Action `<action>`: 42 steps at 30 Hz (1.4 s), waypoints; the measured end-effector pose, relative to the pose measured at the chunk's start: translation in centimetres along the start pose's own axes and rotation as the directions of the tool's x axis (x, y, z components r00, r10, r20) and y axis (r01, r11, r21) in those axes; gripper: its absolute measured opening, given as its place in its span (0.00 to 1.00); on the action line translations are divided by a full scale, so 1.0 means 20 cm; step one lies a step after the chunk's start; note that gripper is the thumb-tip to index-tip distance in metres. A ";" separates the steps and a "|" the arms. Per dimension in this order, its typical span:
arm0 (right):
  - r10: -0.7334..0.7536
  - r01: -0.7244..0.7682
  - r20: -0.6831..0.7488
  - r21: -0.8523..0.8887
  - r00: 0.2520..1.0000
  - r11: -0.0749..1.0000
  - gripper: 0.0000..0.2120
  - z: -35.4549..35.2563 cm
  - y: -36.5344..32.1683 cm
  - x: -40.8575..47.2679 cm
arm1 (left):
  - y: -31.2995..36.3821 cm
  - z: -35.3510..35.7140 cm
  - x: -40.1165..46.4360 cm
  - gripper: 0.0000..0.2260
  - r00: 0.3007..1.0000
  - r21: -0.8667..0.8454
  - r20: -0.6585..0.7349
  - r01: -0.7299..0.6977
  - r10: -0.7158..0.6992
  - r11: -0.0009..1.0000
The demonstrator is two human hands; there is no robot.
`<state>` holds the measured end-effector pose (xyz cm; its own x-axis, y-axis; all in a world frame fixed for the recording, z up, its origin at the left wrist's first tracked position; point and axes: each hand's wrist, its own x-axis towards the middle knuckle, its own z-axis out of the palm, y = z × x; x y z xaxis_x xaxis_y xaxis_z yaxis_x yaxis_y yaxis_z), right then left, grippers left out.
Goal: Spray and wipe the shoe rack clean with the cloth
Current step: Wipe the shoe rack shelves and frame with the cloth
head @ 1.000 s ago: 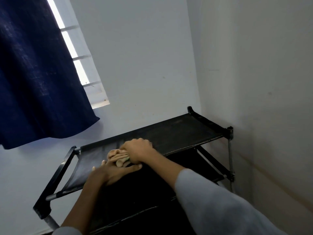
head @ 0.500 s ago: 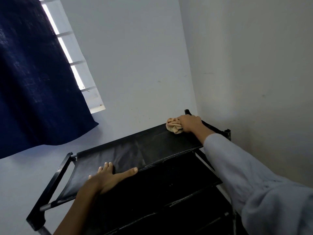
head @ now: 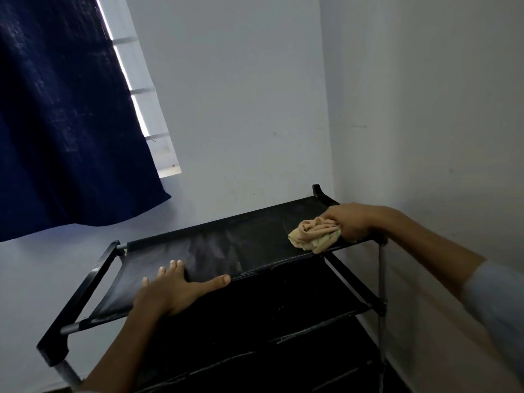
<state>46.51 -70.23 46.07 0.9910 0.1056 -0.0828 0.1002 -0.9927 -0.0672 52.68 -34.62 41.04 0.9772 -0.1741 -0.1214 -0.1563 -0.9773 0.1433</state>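
Observation:
A black shoe rack (head: pixel 226 245) with fabric shelves stands in the room's corner. My right hand (head: pixel 350 221) grips a crumpled beige cloth (head: pixel 313 234) and presses it on the top shelf near its right front edge. My left hand (head: pixel 175 287) lies flat on the front left part of the same shelf, fingers spread and thumb along the front edge. Lower shelves show dark beneath. No spray bottle is in view.
White walls (head: pixel 241 109) meet in a corner right behind the rack's right end. A dark blue curtain (head: pixel 65 117) hangs over a window at the upper left. The rack's metal legs (head: pixel 381 279) stand close to the right wall.
My right hand has swept the cloth from the shelf's middle to its far right end, then drawn it forward toward the front edge. My left hand stays flat on the shelf.

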 end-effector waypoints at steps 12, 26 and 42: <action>0.333 -0.287 -0.279 0.194 0.901 0.938 0.10 -0.02 -0.07 0.43 | 0.01 -0.02 0.01 0.74 0.992 0.028 0.118 -0.047 0.044 0.998; -0.220 0.220 -0.013 0.146 0.975 0.965 0.18 -0.01 -0.34 0.09 | -0.04 0.01 0.05 0.67 0.999 0.047 0.010 -0.032 0.031 0.998; 0.406 -0.377 -0.238 0.160 0.882 0.912 0.13 0.02 -0.19 0.16 | -0.02 0.01 0.02 0.69 0.998 0.036 -0.039 -0.039 0.040 0.999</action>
<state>49.19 -66.07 45.67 0.9363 -0.3239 0.1360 -0.2964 -0.9362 -0.1889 53.04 -34.39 40.80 0.9750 -0.2084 -0.0774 -0.1992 -0.9735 0.1125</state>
